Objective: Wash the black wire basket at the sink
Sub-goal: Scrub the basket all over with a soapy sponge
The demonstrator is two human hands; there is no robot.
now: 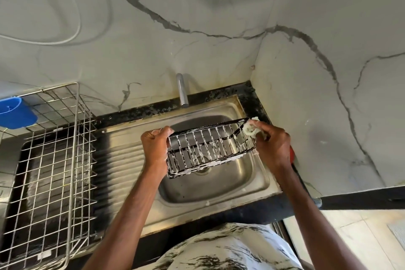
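The black wire basket (208, 149), streaked with white soap foam, hangs tilted over the steel sink (258, 184). My left hand (154, 147) grips its left end. My right hand (272, 144) holds a pale soapy sponge (249, 130) and presses it against the basket's far right corner. The tap (182, 90) stands behind the bowl, and I see no water running from it.
A large silver wire dish rack (54, 171) stands on the left counter, with a blue plastic cup (15, 113) at its far left. The sink's ribbed drainboard (125, 166) lies between rack and bowl. A marble-patterned wall closes the back and right. Something red (292, 155) shows behind my right wrist.
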